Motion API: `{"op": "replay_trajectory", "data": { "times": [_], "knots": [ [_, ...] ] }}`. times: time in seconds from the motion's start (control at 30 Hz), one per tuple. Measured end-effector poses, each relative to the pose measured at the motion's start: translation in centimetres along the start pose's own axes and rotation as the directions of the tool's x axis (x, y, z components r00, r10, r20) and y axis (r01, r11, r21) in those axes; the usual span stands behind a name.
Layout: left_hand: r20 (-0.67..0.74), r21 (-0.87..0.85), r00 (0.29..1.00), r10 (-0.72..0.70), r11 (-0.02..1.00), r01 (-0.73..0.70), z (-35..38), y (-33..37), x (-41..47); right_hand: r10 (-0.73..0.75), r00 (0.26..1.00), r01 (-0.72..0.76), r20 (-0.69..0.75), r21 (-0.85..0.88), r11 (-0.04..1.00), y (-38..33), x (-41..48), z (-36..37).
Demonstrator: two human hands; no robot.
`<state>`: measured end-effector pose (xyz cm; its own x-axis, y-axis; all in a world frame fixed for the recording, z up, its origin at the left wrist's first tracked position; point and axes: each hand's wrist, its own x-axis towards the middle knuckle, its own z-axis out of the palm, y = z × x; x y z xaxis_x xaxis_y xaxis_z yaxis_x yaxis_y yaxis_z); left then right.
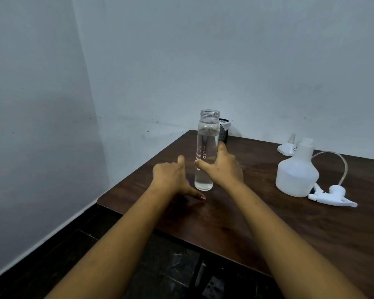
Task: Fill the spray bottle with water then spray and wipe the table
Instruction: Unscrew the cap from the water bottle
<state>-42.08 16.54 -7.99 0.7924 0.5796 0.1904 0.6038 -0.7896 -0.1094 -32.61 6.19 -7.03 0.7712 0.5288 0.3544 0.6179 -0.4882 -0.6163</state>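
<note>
1. The right hand (221,167) is gripping the tall clear cylindrical water bottle (205,152) around its lower half, with the thumb on the near side and the fingers curling round the far side.
2. The water bottle is standing upright on the dark brown wooden tabletop (268,223), near its left edge. Its threaded neck is sitting uncapped, and clear water is reaching almost to the shoulder.
3. The left hand (173,178) is sitting just left of the water bottle's base, with the thumb reaching down to the tabletop and one finger pointing up. The other fingers are hiding behind the hand, so it cannot be told whether it is holding anything.
4. The white translucent plastic spray bottle (297,171), wide at the base, is standing upright on the right side of the tabletop, well apart from both hands, with its neck open.
5. The white trigger spray head (333,196) is lying on its side just beside the spray bottle's base, with its clear dip tube (341,167) arching up behind.
6. A black mesh cup (224,131) is standing at the far corner, behind the water bottle.
</note>
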Motion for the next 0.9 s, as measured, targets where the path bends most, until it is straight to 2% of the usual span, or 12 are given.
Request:
{"op": "replay_trajectory", "data": {
  "times": [0.17, 0.43, 0.57, 0.8, 0.9],
  "knots": [
    [-0.016, -0.013, 1.000, -0.002, 1.000, 0.002, 0.1, 0.1, 0.3, 0.000, 1.000, 0.000, -0.006, 0.018, 1.000, -0.1, 0.0, 0.1],
    [0.039, 0.064, 0.997, 0.071, 0.995, -0.073, -0.6, -1.3, 1.2, 0.033, 0.999, -0.025, -0.028, 0.232, 0.972, 0.8, 1.7, 0.5],
    [0.080, 0.009, 0.994, 0.071, 0.997, -0.072, 0.1, -1.1, 2.1, 0.056, 0.998, -0.048, -0.021, 0.262, 0.964, 1.4, 3.0, 0.7],
    [0.030, -0.064, 0.995, 0.091, 0.994, -0.089, 0.7, -0.5, 3.6, 0.045, 0.998, -0.035, -0.032, 0.268, 0.963, 2.2, 4.0, 1.5],
    [0.146, -0.132, 0.988, 0.057, 0.990, -0.038, 0.5, -0.2, 4.3, 0.044, 0.999, -0.037, -0.020, 0.256, 0.966, 2.4, 4.3, 1.5]
  ]
}}
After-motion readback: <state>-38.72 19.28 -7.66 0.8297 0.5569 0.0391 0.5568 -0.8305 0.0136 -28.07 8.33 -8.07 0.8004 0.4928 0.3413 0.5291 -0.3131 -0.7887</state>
